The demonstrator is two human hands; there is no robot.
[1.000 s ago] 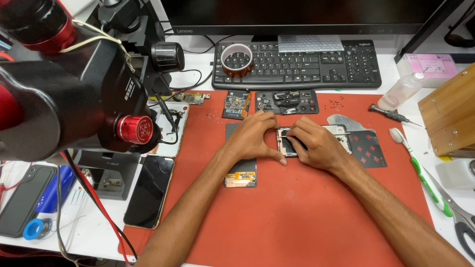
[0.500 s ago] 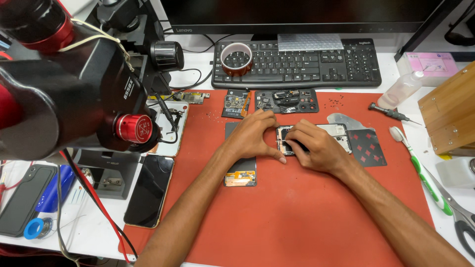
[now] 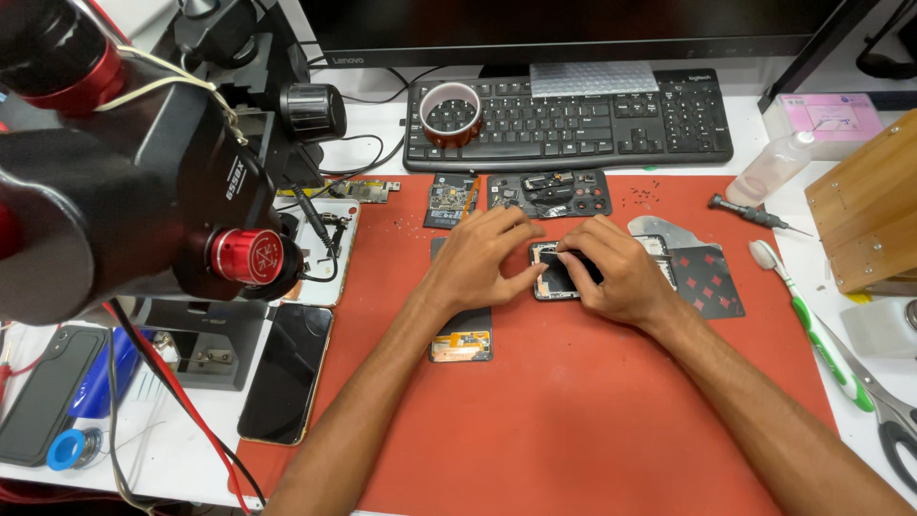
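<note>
Both hands, left hand (image 3: 482, 253) and right hand (image 3: 611, 268), pinch the opened phone (image 3: 554, 279); light, stiff, fragile: grip its edges.

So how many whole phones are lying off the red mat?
2: a black glossy phone beside the mat's left edge, and a dark grey phone at the far left. Others may be hidden under the microscope.

Phone (image 3: 554, 277) mostly covered by left hand (image 3: 482, 253) and right hand (image 3: 611, 272); grip unclear. Scissors (image 3: 893, 425) cut off at right edge. Microscope (image 3: 115, 172) cropped at top left, hiding bench behind. Screws (image 3: 642, 194) too small to count.
</note>
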